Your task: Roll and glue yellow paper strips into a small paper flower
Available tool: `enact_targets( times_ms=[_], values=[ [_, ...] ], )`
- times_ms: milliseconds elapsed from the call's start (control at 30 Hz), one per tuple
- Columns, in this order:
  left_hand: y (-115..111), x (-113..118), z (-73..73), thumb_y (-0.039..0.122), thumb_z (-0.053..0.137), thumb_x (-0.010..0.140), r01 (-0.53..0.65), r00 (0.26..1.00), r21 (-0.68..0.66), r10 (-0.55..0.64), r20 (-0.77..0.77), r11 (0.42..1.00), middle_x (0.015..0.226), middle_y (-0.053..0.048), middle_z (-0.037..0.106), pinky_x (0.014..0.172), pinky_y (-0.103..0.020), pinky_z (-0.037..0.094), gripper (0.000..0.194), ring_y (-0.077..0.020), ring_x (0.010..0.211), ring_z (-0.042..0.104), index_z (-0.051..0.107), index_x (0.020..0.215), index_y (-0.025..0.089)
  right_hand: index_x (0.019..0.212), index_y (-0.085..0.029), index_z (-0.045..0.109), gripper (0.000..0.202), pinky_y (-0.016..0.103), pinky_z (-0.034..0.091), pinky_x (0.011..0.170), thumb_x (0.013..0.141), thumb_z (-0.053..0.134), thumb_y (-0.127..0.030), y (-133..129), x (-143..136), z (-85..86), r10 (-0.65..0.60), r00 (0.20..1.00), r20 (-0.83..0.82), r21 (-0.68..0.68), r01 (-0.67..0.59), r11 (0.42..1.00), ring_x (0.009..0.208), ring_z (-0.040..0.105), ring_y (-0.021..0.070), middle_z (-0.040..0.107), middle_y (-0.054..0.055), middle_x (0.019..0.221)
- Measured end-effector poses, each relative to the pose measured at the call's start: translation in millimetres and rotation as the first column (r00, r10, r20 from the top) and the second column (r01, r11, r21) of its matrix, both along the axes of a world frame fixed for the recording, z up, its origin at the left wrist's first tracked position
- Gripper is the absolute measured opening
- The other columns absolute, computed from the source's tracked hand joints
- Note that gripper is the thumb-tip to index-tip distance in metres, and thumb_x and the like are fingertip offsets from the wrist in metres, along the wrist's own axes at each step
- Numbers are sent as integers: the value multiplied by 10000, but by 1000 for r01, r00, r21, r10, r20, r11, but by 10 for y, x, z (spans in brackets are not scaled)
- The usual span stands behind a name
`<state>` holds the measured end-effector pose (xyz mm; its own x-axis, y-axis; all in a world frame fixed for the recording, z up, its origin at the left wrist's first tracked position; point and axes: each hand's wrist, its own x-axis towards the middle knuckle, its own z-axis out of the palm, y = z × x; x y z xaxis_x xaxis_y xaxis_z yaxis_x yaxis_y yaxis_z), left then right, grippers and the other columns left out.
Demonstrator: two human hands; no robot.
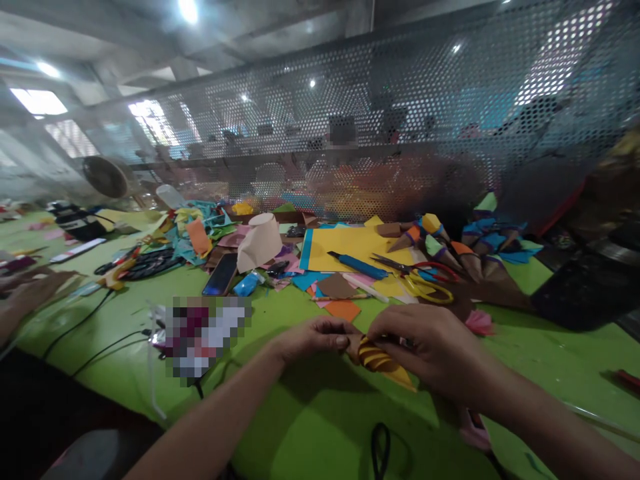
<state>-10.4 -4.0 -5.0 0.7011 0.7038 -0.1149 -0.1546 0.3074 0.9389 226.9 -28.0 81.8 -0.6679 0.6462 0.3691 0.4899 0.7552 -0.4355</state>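
Observation:
Over the green table, both hands are closed on a small craft piece, apparently paper, with curved yellow stripes and a pointed yellow end. My left hand pinches its brownish left end between thumb and fingers. From above, my right hand grips the striped part and hides some of it. Just behind the hands lies an orange paper piece. Farther back, a blue cutter knife and yellow-handled scissors rest on and beside a large yellow sheet.
Paper scraps and a phone lie to the left. Brown cones with coloured tips stand back right. A perforated metal screen rises behind the table. At far left is another person's hand. A black loop lies near the front.

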Motion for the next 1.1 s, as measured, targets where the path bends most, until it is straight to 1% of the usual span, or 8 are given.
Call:
enact_targets(
  times_ms=[267, 467, 567, 667, 800, 867, 967, 1100],
  values=[
    [-9, -8, -1, 447, 827, 702, 0, 1000, -4, 0, -30, 1000, 902, -40, 693, 820, -262, 405, 427, -154, 817, 567, 747, 1013, 165, 850, -212, 701, 134, 247, 411, 633, 867, 587, -143, -34, -19, 27, -2, 999, 46, -21, 3, 1000, 701, 642, 151, 726, 18, 798],
    [-14, -11, -4, 440, 818, 718, 13, 999, -3, -13, -47, 1000, 934, -38, 709, 823, -257, 407, 414, -155, 837, 582, 747, 1031, 180, 842, -191, 699, 166, 268, 384, 618, 885, 550, -133, -65, -27, -8, -8, 981, 194, 51, -2, 999, 696, 625, 169, 688, 39, 753],
    [-8, -12, -1, 437, 815, 721, 25, 998, 2, -25, -53, 1000, 960, -54, 713, 852, -272, 414, 433, -171, 863, 593, 740, 1051, 167, 852, -198, 691, 173, 273, 371, 608, 882, 540, -119, -79, -31, -16, 14, 979, 202, 85, -32, 996, 692, 615, 167, 687, 37, 773],
    [-7, -1, 19, 423, 809, 733, 46, 997, 13, -45, -57, 999, 990, -51, 714, 887, -284, 417, 409, -186, 912, 605, 736, 1052, 176, 861, -194, 686, 157, 276, 381, 610, 892, 545, -132, -83, -39, -17, 4, 983, 184, 60, -15, 998, 693, 616, 172, 684, 38, 784],
    [-34, 31, 78, 454, 762, 781, 55, 994, 98, -44, -103, 994, 1083, -54, 711, 973, -323, 406, 405, -229, 1048, 606, 723, 1086, 190, 851, -180, 673, 139, 281, 383, 607, 911, 549, -161, -81, -44, -45, -25, 984, 174, 64, 14, 998, 679, 610, 178, 669, 46, 777],
    [-68, 53, 125, 494, 708, 820, 43, 982, 180, -8, -189, 983, 1161, -69, 693, 1016, -353, 395, 446, -256, 1130, 580, 698, 1150, 194, 866, -178, 664, 149, 283, 376, 603, 922, 528, -154, -79, -41, -71, -44, 984, 175, 92, 28, 995, 669, 600, 177, 665, 47, 781],
    [-141, 100, 214, 515, 576, 906, -29, 934, 334, 144, -327, 942, 1277, -78, 631, 1077, -374, 355, 446, -260, 1220, 520, 650, 1226, 213, 897, -177, 656, 162, 285, 384, 617, 936, 503, -140, -67, -39, -113, -68, 984, 166, 106, 50, 993, 683, 601, 179, 664, 48, 792],
    [-218, 198, 314, 491, 458, 963, -51, 868, 457, 266, -420, 888, 1209, -78, 608, 1086, -379, 339, 395, -250, 1203, 494, 655, 1143, 200, 907, -176, 651, 120, 282, 412, 652, 931, 538, -141, -15, -59, -171, -107, 988, 112, 72, 99, 992, 739, 620, 184, 677, 47, 831]
  ],
)
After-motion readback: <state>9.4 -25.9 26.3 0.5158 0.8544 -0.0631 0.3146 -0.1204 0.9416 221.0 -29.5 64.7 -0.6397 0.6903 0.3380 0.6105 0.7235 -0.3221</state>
